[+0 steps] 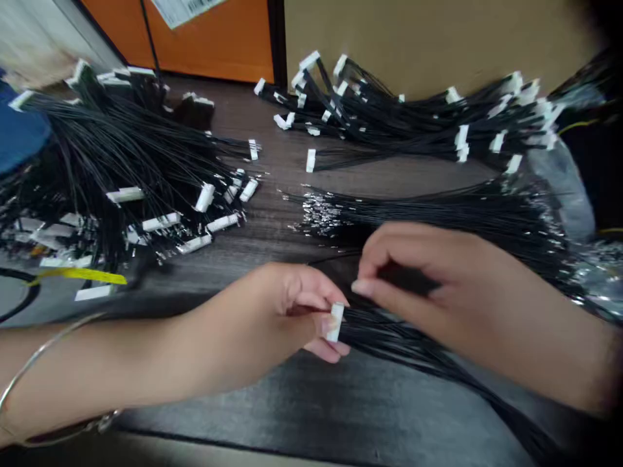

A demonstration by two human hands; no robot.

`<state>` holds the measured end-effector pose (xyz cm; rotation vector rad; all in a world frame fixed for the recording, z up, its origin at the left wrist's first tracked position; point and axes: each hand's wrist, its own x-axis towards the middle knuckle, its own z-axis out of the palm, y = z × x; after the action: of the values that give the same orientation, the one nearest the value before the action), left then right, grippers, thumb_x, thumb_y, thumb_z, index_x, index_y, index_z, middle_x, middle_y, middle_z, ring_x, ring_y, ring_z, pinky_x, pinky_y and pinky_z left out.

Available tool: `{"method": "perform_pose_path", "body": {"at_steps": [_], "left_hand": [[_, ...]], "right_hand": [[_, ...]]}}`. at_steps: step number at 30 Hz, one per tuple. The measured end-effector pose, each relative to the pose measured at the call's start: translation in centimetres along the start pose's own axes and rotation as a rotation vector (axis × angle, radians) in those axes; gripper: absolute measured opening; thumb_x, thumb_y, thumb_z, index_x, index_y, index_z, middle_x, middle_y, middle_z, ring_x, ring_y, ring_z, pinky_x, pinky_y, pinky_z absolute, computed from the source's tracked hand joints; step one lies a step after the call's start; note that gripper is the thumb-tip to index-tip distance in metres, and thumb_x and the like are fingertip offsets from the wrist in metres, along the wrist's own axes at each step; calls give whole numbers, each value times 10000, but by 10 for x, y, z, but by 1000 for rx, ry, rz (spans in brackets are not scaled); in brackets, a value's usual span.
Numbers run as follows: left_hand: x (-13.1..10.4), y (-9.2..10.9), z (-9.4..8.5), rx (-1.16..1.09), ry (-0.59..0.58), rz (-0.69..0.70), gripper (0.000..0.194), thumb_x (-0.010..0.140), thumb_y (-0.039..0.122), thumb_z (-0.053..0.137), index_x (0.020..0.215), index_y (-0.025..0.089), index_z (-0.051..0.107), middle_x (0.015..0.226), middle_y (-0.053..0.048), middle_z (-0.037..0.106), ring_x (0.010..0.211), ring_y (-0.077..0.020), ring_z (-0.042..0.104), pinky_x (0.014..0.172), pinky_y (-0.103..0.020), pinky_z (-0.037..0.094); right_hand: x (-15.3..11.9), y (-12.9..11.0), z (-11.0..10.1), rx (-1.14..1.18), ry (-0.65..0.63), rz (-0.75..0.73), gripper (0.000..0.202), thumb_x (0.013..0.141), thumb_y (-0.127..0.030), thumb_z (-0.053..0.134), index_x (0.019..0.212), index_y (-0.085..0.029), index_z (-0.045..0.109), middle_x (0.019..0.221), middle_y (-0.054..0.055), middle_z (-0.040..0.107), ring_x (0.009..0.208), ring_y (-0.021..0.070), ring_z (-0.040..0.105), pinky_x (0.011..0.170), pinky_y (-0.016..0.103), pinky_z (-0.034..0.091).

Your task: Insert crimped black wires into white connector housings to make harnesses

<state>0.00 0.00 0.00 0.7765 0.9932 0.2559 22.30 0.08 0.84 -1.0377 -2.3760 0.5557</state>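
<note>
My left hand (296,311) is closed on a small white connector housing (335,322), pinched between thumb and fingers near the front middle of the table. Black wires (389,337) run from the housing toward the lower right. Just right of and above it, my right hand (413,266) is closed in a pinch, thumb tip against the fingers. Whatever lies between those fingertips is hidden or too thin to make out. Behind the right hand lies a bundle of loose black wires (428,211) with shiny metal terminals (321,211) at their left ends.
At the left is a heap of black wires (111,136) with white connectors. More wired connectors (389,117) lie along the back right, before a cardboard box (438,39). An orange box (224,45) stands at the back. A yellow strip (92,275) lies at left on the dark table (311,408).
</note>
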Motion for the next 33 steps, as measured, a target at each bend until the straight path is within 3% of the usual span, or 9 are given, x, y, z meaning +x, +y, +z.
{"method": "perform_pose_path", "body": {"at_steps": [4,9,11,13,16,20,22,26,33], "left_hand": [[-4,0,-1,13,-2,12,196,894,10,725,851,199,757,682,119,771,694,-77,819,746,-165,631],[-4,-1,-4,-48,-32,48,156,898,34,792,848,182,793,738,91,804,720,-82,835,756,-156,655],[-2,-1,-7,-98,-60,53,133,900,45,817,867,174,806,742,81,804,749,-106,854,780,-184,681],[-1,-1,-11,-151,-70,62,112,919,63,829,896,171,810,742,75,800,787,-140,876,793,-214,703],[-1,1,-14,-209,-58,79,101,960,58,813,951,159,814,813,36,841,847,-182,899,805,-224,715],[-3,5,-13,-178,-65,71,137,1004,22,755,944,127,818,860,-21,871,831,-152,885,803,-201,712],[-3,6,-11,-171,-56,66,149,1011,16,747,950,128,823,864,-22,873,833,-146,882,804,-198,713],[-2,7,-10,-158,-45,51,187,1016,-7,721,941,127,828,864,-18,871,836,-154,888,804,-200,716],[-2,9,-10,-162,-27,39,199,1015,-10,720,932,136,827,843,-3,862,828,-165,895,796,-203,718]], "right_hand": [[8,25,20,-198,73,-113,69,1018,-121,687,986,-125,748,1006,96,702,923,233,661,834,361,543],[0,24,27,-285,67,-71,236,1062,-100,520,885,-168,662,1012,123,686,948,293,641,852,450,549],[-6,16,19,-277,95,-30,208,1062,-97,490,926,-193,615,1002,103,695,921,259,670,801,388,562],[-13,5,8,-237,111,40,166,1064,-115,487,961,-220,565,883,33,683,728,171,653,630,286,515],[-26,-11,-3,-176,64,135,155,1079,-179,484,950,-252,530,663,-70,532,459,99,461,442,261,358],[-39,-21,-1,-178,-36,164,132,1059,-193,529,957,-259,580,742,-45,601,514,112,503,461,282,361],[-38,-20,2,-180,-28,146,123,1036,-168,560,956,-248,609,785,-32,636,547,114,519,478,279,369],[-27,-18,3,-146,35,110,245,1036,-132,525,830,-217,627,726,-32,571,520,89,463,437,258,314],[-19,-18,2,-91,13,124,306,1051,-145,513,782,-213,640,695,-45,566,503,69,466,434,219,329]]}}
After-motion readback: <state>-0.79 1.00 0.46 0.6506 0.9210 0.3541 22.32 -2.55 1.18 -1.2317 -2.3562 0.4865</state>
